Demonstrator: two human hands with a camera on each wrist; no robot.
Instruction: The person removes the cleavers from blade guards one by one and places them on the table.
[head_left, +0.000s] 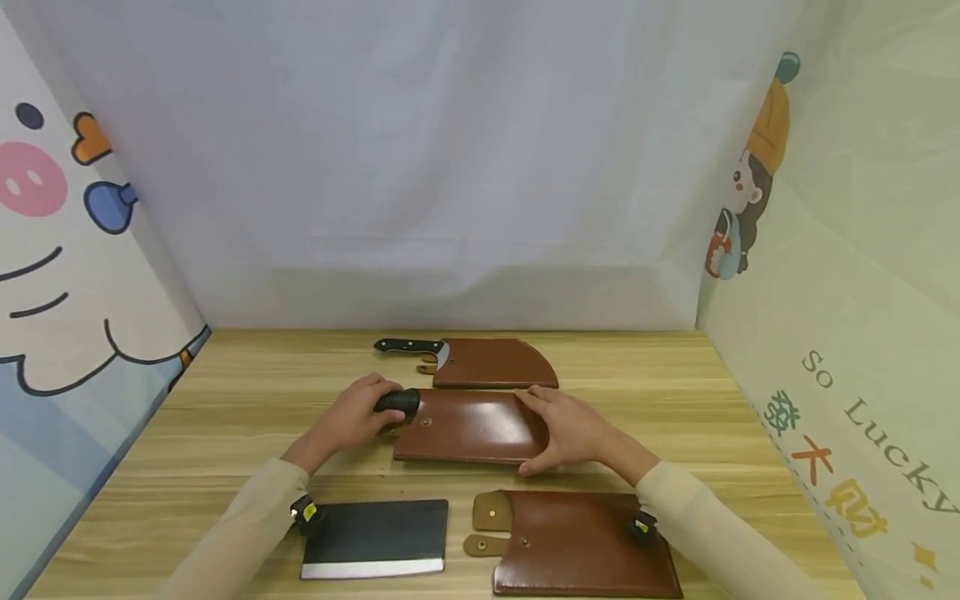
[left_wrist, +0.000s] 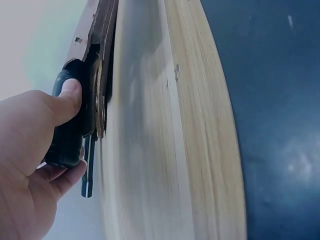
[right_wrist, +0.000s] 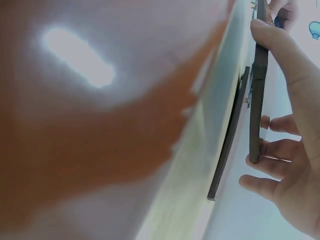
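Near the middle of the table, my left hand (head_left: 352, 417) grips the black handle (left_wrist: 70, 117) of a cleaver, thumb lying along it. The cleaver's blade is hidden in a glossy brown leather sheath (head_left: 472, 425). My right hand (head_left: 572, 425) holds the sheath's right end, with the thumb at the near edge and fingers at the far edge. Seen edge-on in the right wrist view, the sheath (right_wrist: 258, 95) sits between thumb and fingers, tilted off the tabletop. Just behind lies another brown-sheathed knife (head_left: 495, 364) with a black riveted handle pointing left.
In front at left lies a dark cleaver blade (head_left: 375, 533) with a bright cutting edge, partly under my left sleeve. Another brown sheath (head_left: 585, 554) lies front right, its snap tabs (head_left: 491, 510) unfastened. A pale curtain (head_left: 450, 167) rises behind the wooden table (head_left: 247, 375).
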